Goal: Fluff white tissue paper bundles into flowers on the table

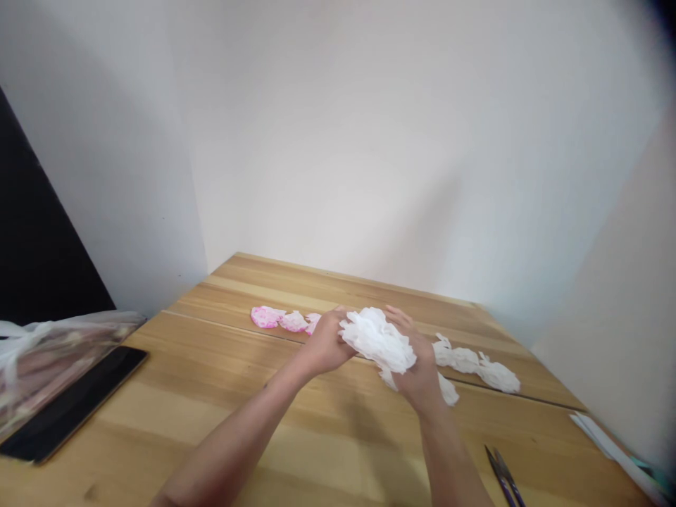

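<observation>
A fluffy white tissue-paper flower [377, 339] is raised above the table between my two hands. My left hand [328, 345] grips its left side, the fingertips partly hidden by the ruffles. On the other side, my right hand [417, 370] is curved around the flower, fingers reaching behind it. Below and beside my right wrist, another white crumpled paper piece [448, 389] rests on the wood. A row of pink-and-white paper flowers [265, 317] lies beyond my left hand. More white paper flowers [499, 376] lie in a row to the right.
Dark-bladed scissors [504, 473] lie at the front right of the wooden table [296, 451]. At the left are a black flat-screened device [77, 403] and a clear plastic bag [47, 355]. White strips [607, 447] lie along the right edge. Walls stand behind the table.
</observation>
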The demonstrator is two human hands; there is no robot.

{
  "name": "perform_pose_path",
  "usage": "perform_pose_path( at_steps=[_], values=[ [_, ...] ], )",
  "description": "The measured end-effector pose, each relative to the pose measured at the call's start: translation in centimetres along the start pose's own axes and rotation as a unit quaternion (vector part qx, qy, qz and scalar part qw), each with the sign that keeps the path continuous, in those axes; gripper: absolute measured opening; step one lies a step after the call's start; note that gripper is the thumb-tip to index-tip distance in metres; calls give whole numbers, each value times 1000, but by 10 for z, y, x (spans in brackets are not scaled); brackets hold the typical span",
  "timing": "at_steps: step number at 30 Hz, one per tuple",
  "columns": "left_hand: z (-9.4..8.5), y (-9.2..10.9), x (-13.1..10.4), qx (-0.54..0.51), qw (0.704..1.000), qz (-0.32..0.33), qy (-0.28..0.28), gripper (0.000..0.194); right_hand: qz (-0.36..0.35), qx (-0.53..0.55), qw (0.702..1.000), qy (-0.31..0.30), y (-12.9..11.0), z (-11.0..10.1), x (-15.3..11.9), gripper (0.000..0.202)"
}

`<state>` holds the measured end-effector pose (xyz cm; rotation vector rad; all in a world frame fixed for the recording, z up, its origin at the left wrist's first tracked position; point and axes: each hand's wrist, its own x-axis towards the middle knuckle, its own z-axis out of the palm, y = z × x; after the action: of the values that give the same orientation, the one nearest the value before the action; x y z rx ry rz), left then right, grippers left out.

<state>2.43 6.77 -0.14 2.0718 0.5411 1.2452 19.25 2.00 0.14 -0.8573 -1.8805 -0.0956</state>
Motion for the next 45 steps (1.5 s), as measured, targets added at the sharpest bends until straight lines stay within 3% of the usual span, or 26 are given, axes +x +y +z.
perform_pose_path(
  at_steps=[6, 17, 21, 25, 27, 33, 38, 45],
  values=[
    [-1, 6, -2, -22, 999, -28, -13, 6, -20, -14, 1000, -1, -5, 0, 4, 35],
    [-2, 6, -2, -21, 999, -40, -13, 2, 7, -20, 1000, 18, -4, 3, 0, 33],
    [-1, 9, -1, -13, 999, -40, -25, 12, 126, 35, 991, 37, -2, 6, -2, 23],
    [-4, 9, 0, 11, 994, -97, -51, 30, 309, 121, 941, 61, 5, 12, -3, 18],
    [-6, 8, 1, 18, 991, -115, -65, 39, 351, 165, 919, 66, 8, 14, -2, 24],
    [-9, 4, 4, -42, 992, -112, -33, 39, 354, 286, 887, 86, 8, 17, 1, 37],
    [-1, 0, 4, -129, 981, -133, -65, 33, 356, 275, 891, 57, 5, 16, 1, 37],
    [7, -4, 2, -251, 953, -160, -55, 37, 356, 267, 895, 32, 5, 15, -2, 31]
  ],
)
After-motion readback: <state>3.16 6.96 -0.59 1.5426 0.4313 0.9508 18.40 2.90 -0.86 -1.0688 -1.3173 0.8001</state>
